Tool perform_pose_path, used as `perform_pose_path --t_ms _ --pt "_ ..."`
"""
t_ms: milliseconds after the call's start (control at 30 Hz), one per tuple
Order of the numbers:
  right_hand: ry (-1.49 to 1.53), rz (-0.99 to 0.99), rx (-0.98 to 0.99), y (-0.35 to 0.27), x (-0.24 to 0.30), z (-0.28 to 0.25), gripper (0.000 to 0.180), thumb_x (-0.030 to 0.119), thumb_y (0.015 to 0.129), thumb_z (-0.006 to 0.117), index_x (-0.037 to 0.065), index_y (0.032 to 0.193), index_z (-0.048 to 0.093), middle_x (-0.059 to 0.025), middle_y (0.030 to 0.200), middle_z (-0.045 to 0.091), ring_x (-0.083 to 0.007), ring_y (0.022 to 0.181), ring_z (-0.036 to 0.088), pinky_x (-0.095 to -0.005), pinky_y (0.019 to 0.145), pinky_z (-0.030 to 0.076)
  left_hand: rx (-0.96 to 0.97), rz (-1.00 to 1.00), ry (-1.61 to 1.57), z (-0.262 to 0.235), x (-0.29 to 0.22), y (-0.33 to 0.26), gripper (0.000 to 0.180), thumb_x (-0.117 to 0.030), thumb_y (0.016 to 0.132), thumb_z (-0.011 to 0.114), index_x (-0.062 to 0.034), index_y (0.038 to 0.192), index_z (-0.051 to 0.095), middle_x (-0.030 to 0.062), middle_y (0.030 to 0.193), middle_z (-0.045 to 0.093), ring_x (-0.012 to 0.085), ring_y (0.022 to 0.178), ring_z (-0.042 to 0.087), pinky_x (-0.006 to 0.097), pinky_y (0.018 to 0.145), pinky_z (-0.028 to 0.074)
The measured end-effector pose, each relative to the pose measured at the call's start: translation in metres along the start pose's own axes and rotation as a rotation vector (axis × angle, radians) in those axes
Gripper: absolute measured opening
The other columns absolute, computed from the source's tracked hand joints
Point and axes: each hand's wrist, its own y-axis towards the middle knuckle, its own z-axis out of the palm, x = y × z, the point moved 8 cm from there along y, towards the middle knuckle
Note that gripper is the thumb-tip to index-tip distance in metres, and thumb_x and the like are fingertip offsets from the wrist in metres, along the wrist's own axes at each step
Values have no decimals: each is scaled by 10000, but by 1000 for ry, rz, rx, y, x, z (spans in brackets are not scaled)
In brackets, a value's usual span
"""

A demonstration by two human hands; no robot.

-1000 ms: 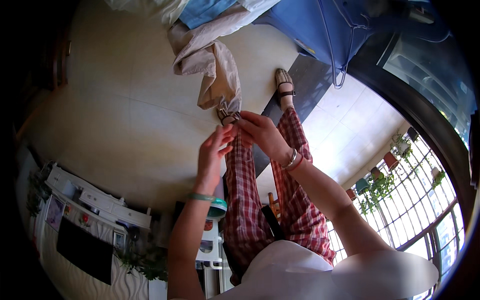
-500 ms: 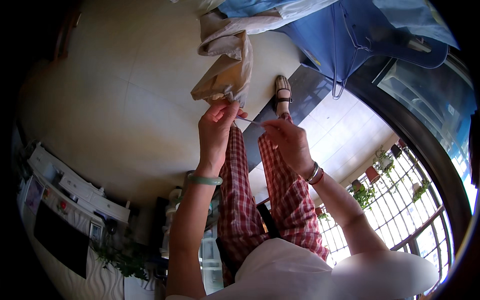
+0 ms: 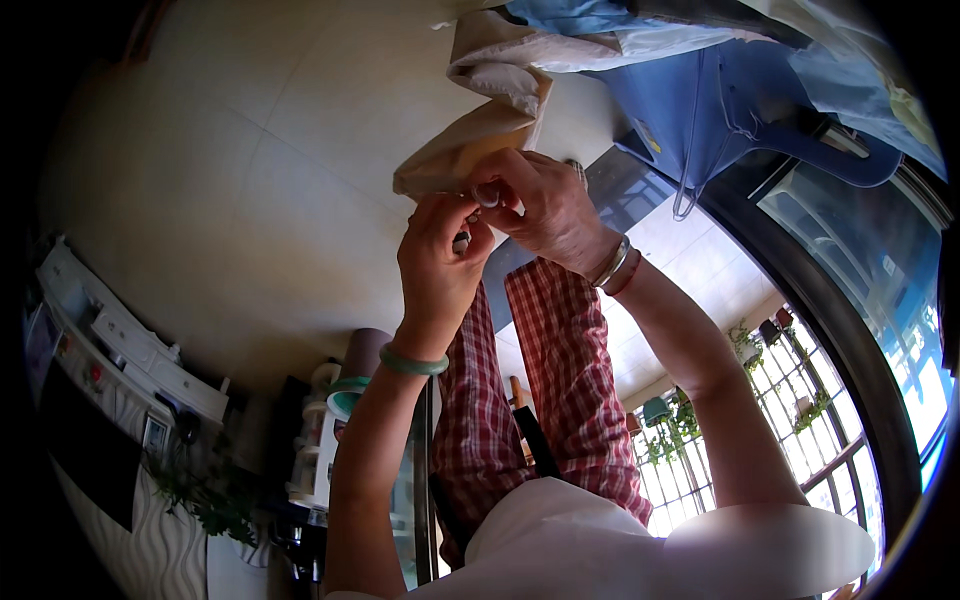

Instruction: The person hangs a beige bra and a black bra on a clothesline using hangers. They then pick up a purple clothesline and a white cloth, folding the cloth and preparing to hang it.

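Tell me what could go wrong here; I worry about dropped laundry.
Both hands, left hand and right hand, pinch only the corner of the beige cloth, so it may slip loose. The small clip-like thing between the fingertips could drop to the floor.

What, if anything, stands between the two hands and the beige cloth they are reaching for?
Nothing visible does. The left hand and the right hand are both already at the lower edge of the beige cloth, fingers meeting there. No other thing lies between hands and cloth; what the fingertips pinch is too small to tell.
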Motion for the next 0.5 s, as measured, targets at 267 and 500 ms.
perform_pose_path --t_ms 267,500 --pt "-149 -40 -42 -2 3 2 195 48 780 684 55 950 588 -79 797 608 -263 718 602 -368 629 507 -177 -4 -37 -9 8 -8 277 74 740 687 -36 980 602 80 920 641 210 824 630 317 771 513" --pt "-228 -119 -42 0 10 -1 196 4 759 684 46 935 608 -77 826 599 -249 751 602 -355 633 517 -229 220 36 -15 -3 3 308 67 700 702 -58 944 562 84 917 616 273 845 623 335 744 520"
